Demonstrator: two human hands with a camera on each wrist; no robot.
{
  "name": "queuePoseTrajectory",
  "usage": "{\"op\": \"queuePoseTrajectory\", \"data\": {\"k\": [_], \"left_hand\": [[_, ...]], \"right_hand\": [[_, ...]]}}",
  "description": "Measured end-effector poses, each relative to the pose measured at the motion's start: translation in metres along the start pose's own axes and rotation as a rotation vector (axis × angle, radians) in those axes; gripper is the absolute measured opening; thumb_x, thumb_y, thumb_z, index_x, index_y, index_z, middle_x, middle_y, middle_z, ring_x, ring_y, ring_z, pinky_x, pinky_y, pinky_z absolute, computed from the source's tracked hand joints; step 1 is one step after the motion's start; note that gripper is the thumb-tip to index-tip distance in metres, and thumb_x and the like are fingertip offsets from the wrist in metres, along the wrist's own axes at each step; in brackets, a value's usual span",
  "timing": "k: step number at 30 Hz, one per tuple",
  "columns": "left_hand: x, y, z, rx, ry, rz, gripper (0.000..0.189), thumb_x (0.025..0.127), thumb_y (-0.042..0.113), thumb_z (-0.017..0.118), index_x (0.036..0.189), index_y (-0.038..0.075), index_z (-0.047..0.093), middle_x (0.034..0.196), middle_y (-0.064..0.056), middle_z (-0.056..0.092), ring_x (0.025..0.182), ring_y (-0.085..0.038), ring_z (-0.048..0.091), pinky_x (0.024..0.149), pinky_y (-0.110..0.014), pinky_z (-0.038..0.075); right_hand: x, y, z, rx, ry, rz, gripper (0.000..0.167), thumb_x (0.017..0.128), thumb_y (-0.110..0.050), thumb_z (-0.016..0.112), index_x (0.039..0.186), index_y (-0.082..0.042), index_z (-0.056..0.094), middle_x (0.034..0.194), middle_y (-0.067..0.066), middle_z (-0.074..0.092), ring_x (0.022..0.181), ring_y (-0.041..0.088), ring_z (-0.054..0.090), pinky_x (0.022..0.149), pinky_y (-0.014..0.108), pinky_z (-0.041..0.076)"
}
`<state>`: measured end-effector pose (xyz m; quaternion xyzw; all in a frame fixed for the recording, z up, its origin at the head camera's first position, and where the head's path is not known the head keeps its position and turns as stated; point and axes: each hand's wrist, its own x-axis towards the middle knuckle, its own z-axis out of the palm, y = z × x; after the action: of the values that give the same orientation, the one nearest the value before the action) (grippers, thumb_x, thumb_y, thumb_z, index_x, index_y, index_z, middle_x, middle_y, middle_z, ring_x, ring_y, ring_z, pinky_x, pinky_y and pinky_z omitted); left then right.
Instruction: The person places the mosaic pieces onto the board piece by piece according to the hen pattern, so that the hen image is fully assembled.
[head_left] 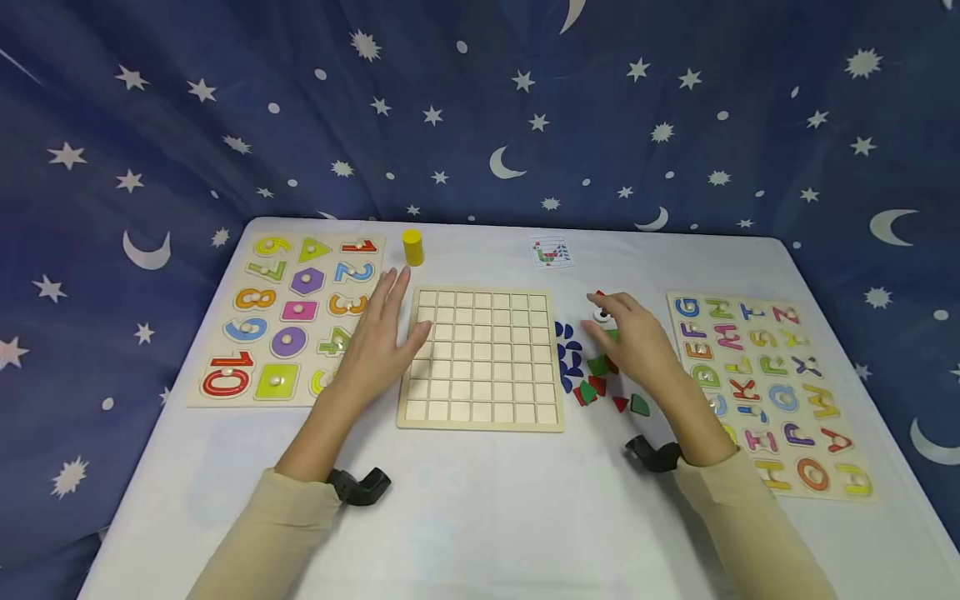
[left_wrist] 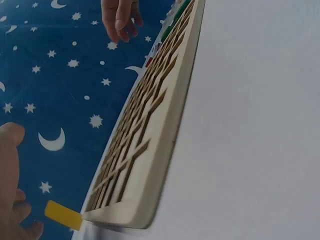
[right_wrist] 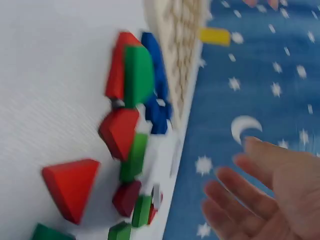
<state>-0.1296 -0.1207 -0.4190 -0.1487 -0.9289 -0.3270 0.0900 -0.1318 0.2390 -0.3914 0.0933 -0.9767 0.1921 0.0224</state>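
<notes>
While the 2 hands show released fingers, the left hand (head_left: 377,335) near the 9 o'clock edge of the grid board (head_left: 481,360) and the right hand (head_left: 633,340) beside the loose pieces (head_left: 597,367) at 3 o'clock, good practice is likely to pinch 1 piece by its edges without nudging neighbours.

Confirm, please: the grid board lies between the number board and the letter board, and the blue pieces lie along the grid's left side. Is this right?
Not quite: the blue pieces lie along the right side of the grid board, not the left, as the head view shows. That board does lie between the number board and letter board.
</notes>
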Motion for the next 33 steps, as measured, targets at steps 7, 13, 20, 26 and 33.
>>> {"op": "queuePoseTrajectory", "data": {"k": [7, 13, 20, 26, 33], "left_hand": [[-0.003, -0.011, 0.012, -0.194, -0.147, -0.027, 0.085, 0.092, 0.049, 0.054, 0.153, 0.03, -0.002, 0.16, 0.001, 0.006, 0.148, -0.021, 0.009, 0.117, -0.049, 0.017], [0.003, -0.021, 0.018, -0.267, -0.211, -0.114, 0.094, 0.088, 0.053, 0.058, 0.151, 0.035, -0.009, 0.16, -0.004, 0.005, 0.148, -0.024, 0.009, 0.117, -0.052, 0.016], [0.012, -0.028, 0.028, -0.302, -0.207, -0.139, 0.097, 0.085, 0.048, 0.066, 0.152, 0.034, -0.002, 0.16, -0.001, 0.005, 0.148, -0.022, 0.007, 0.118, -0.048, 0.014], [0.017, -0.032, 0.028, -0.308, -0.218, -0.163, 0.094, 0.085, 0.033, 0.071, 0.154, 0.029, 0.007, 0.16, 0.004, 0.009, 0.148, -0.022, 0.011, 0.118, -0.046, 0.014], [0.017, -0.032, 0.025, -0.439, -0.281, -0.246, 0.085, 0.088, 0.011, 0.066, 0.153, 0.027, 0.015, 0.159, 0.006, 0.012, 0.144, -0.022, 0.026, 0.116, -0.033, 0.024]], "right_hand": [[0.013, 0.026, -0.011, 0.134, -0.106, 0.139, 0.041, 0.092, -0.02, 0.063, 0.129, -0.005, 0.057, 0.123, 0.017, 0.06, 0.109, 0.035, 0.059, 0.087, 0.047, 0.052], [0.025, 0.042, -0.014, 0.183, -0.157, 0.246, 0.044, 0.094, -0.024, 0.059, 0.135, -0.008, 0.052, 0.128, 0.019, 0.056, 0.117, 0.036, 0.052, 0.096, 0.052, 0.045], [0.037, 0.049, -0.009, 0.226, -0.188, 0.334, 0.047, 0.095, -0.026, 0.057, 0.139, -0.009, 0.047, 0.132, 0.018, 0.054, 0.12, 0.036, 0.049, 0.096, 0.052, 0.044], [0.047, 0.054, -0.005, 0.287, -0.166, 0.381, 0.047, 0.094, -0.018, 0.059, 0.139, -0.011, 0.048, 0.131, 0.019, 0.053, 0.119, 0.036, 0.049, 0.095, 0.049, 0.046], [0.036, 0.068, 0.002, 0.279, -0.184, 0.413, 0.045, 0.093, -0.015, 0.058, 0.137, -0.012, 0.051, 0.124, 0.018, 0.055, 0.113, 0.034, 0.049, 0.095, 0.049, 0.044]]}}
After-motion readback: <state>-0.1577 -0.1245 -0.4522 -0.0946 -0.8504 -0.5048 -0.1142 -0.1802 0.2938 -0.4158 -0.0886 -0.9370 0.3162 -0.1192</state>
